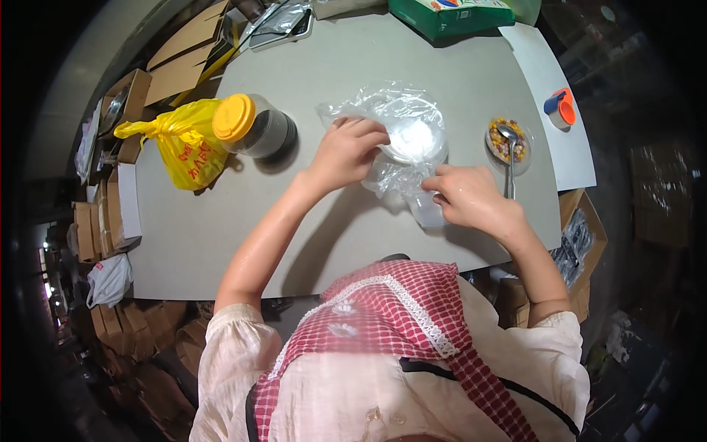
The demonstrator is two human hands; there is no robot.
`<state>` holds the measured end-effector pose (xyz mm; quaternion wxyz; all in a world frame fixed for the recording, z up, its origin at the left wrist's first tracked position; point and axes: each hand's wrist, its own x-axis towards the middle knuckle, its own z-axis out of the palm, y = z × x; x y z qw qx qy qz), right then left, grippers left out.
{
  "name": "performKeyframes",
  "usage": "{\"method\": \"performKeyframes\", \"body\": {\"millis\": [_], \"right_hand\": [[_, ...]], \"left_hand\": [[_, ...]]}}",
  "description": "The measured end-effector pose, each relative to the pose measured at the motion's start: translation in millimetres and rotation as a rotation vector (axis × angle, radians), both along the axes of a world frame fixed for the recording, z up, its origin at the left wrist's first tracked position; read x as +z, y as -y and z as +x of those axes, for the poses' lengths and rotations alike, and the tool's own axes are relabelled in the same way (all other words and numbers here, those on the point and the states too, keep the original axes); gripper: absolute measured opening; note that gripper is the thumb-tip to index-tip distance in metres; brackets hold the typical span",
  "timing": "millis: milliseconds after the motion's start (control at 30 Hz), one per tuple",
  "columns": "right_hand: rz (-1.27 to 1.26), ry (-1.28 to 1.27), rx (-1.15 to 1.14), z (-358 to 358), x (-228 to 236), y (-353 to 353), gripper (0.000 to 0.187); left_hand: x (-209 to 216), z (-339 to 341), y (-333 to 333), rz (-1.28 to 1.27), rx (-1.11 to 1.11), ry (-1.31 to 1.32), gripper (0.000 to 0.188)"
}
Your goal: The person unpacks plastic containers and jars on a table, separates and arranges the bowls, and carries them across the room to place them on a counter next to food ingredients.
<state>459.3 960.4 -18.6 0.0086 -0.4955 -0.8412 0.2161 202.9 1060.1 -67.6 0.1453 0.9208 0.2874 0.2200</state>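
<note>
A crinkled clear plastic bag (375, 99) lies on the grey table in front of me, with round, shiny clear plastic lids or containers (414, 140) inside it. My left hand (349, 152) is on the bag's left side, its fingers curled and closed on the film. At the bag's near right corner, my right hand (473, 199) pinches the rim of a small clear plastic cup (427, 212). Whether that cup is fully out of the bag, I cannot tell. Right of that hand stands a clear bowl of yellow and dark kernels (519, 149) with a metal spoon (509, 158) in it.
To the left are a knotted yellow plastic bag (188, 151) and a yellow-lidded jar (264, 134) of dark contents. An orange and blue cup (563, 114) rests on a white sheet (541, 66) at right. A green package (445, 20) stands at the far edge. Cardboard boxes (121, 328) surround the table.
</note>
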Motion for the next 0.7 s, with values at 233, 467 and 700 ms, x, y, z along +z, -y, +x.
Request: {"method": "performKeyframes", "body": {"millis": [233, 467, 700], "right_hand": [[0.001, 0.027, -0.056, 4, 4, 1, 0.019], [-0.010, -0.080, -0.235, 30, 27, -7, 0.026], [0.002, -0.161, -0.287, 33, 35, -13, 0.024]], "left_hand": [[-14, 22, -3, 0.103, -0.010, -0.136, 0.027], [11, 26, -37, -0.118, 0.112, 0.025, 0.018], [14, 20, -40, -0.372, 0.139, 0.003, 0.024]]}}
